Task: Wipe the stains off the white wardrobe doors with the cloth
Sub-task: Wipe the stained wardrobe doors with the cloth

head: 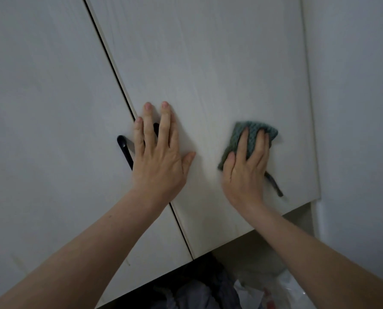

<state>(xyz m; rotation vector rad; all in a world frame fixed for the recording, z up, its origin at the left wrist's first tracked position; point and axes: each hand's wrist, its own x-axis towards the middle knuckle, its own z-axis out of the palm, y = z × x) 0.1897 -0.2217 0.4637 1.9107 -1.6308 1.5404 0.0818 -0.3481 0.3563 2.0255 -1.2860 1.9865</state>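
Note:
Two white wardrobe doors fill the view: the left door and the right door, split by a dark gap. My right hand presses a folded grey-green knitted cloth flat against the lower part of the right door, with a strip of the cloth hanging below the hand. My left hand lies flat with fingers spread on the right door beside the gap, covering most of that door's black handle. A second black handle shows on the left door. I cannot make out any stains.
A grey wall stands directly right of the wardrobe. Below the doors' lower edges lie dark clothes and a crumpled clear plastic bag in shadow.

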